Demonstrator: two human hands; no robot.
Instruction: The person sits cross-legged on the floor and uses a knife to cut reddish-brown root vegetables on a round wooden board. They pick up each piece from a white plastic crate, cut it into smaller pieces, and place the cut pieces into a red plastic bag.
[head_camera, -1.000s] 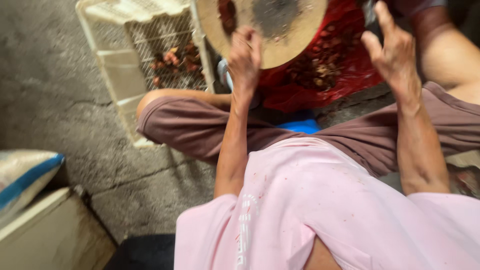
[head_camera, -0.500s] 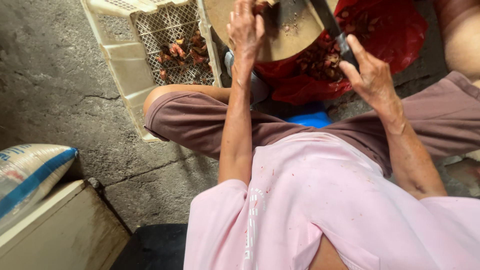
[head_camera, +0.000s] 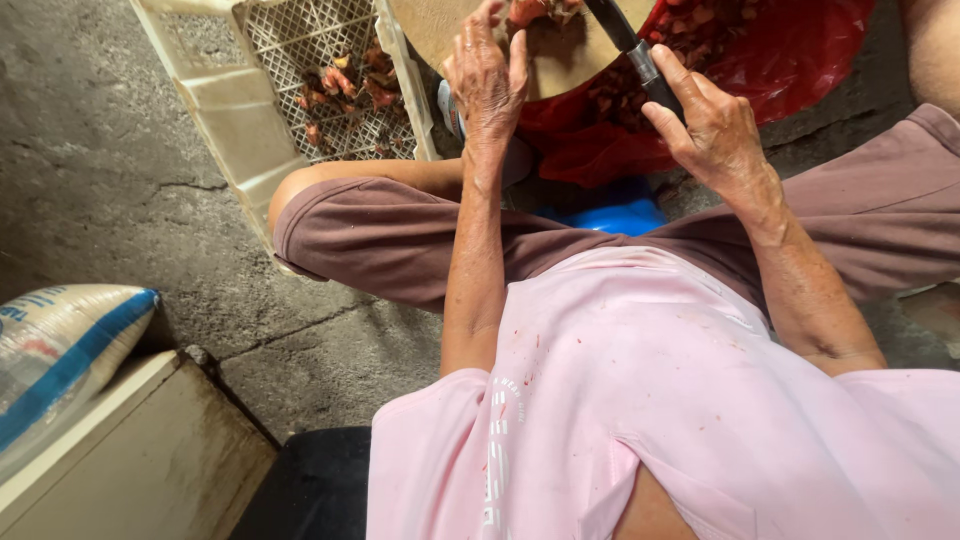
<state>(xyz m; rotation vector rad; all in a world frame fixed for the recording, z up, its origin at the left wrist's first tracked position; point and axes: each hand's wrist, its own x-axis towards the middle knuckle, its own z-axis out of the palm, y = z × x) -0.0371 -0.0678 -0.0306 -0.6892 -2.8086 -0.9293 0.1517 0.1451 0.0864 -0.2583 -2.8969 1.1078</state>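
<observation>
- Knife (head_camera: 630, 45): dark handle with a metal collar, held over the near edge of a round wooden chopping board (head_camera: 560, 60). Long axis runs diagonally, from the handle end at lower right up and to the left; the blade end passes out of the top of the frame, so the tip is not seen.
- Right hand (head_camera: 715, 125): fingers curled around the lower part of the knife handle, thumb laid along it; a closed grasp on the knife.
- Left hand (head_camera: 487, 75): fingers bent and pressed down on a reddish piece of food (head_camera: 525, 12) at the top edge of the board. Whether it pinches the piece or only steadies it cannot be told, as the fingertips are partly cut off by the frame.
- Board sits above a red plastic bag (head_camera: 790, 55) holding reddish-brown chopped scraps, to the right of and below the board.
- Left of the board: a cream plastic crate (head_camera: 230, 120) with a lattice bottom, a few reddish pieces lying inside.
- Below the hands: a blue object (head_camera: 610, 215), partly hidden between the knees; kind unclear.
- Person is seated, in a pink shirt and brown shorts, on a cracked concrete floor (head_camera: 110, 170).
- Lower left: a white and blue sack (head_camera: 60, 340) resting on a pale box (head_camera: 140, 460).
</observation>
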